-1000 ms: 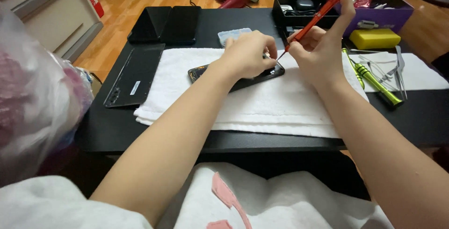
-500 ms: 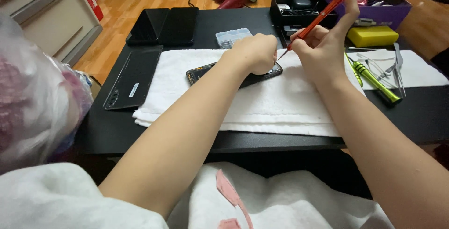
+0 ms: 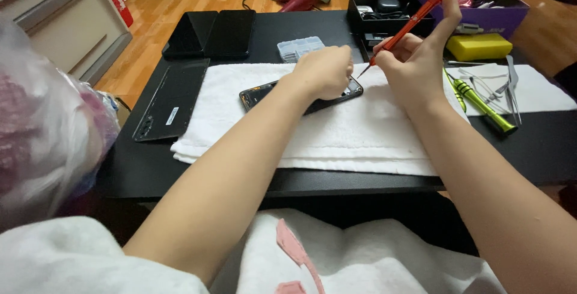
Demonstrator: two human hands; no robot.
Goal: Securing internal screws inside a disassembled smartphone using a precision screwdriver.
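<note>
The left hand (image 3: 324, 72) is curled down over the opened phone (image 3: 300, 96), which lies on the white towel (image 3: 360, 132) spread across the black counter (image 3: 150, 168) — its grip closed onto the phone's right end, pinning it. The right hand (image 3: 421, 60) pinches the red screwdriver (image 3: 406, 28) between thumb and fingers, forefinger capping the top, the tip angled down to the phone's corner just beside the left knuckles.

Against the view a second ago, little has moved: both hands sit in the same spots and the driver keeps the same slant, its tip no farther from the phone. That reads to me as steady work on one screw at that corner, not a shift to a new one.

Off to the right lie a green screwdriver (image 3: 481, 105) and metal tweezers (image 3: 511, 90); a small clear parts box (image 3: 299, 48) sits behind the towel, a yellow block (image 3: 478, 46) by the purple box (image 3: 481, 15).
</note>
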